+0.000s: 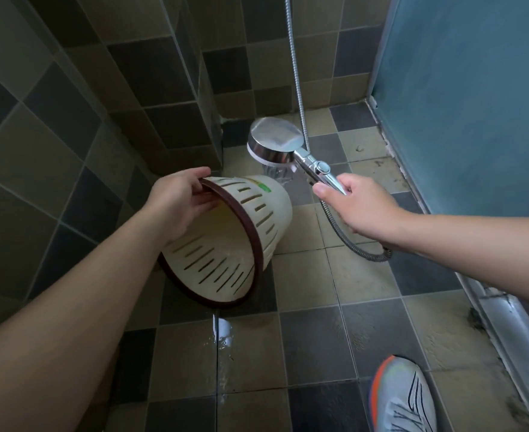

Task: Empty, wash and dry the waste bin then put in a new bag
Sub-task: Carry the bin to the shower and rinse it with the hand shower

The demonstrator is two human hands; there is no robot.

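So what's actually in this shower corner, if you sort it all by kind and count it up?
Waste bins: 1, cream with a dark red rim, tipped on its side
Shower heads: 1, chrome
Shower hoses: 1, metal
Hands: 2, left hand on the bin's rim, right hand on the shower handle
Shoes: 1
Total: 6

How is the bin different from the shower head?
The waste bin is cream plastic with slots and a dark red rim; the shower head is shiny metal with a round face. The bin is tipped on its side with its mouth toward the camera; the shower head points down at the bin's base. The left hand grips the bin's rim; the right hand holds the shower head's handle. Both are held over the tiled floor.
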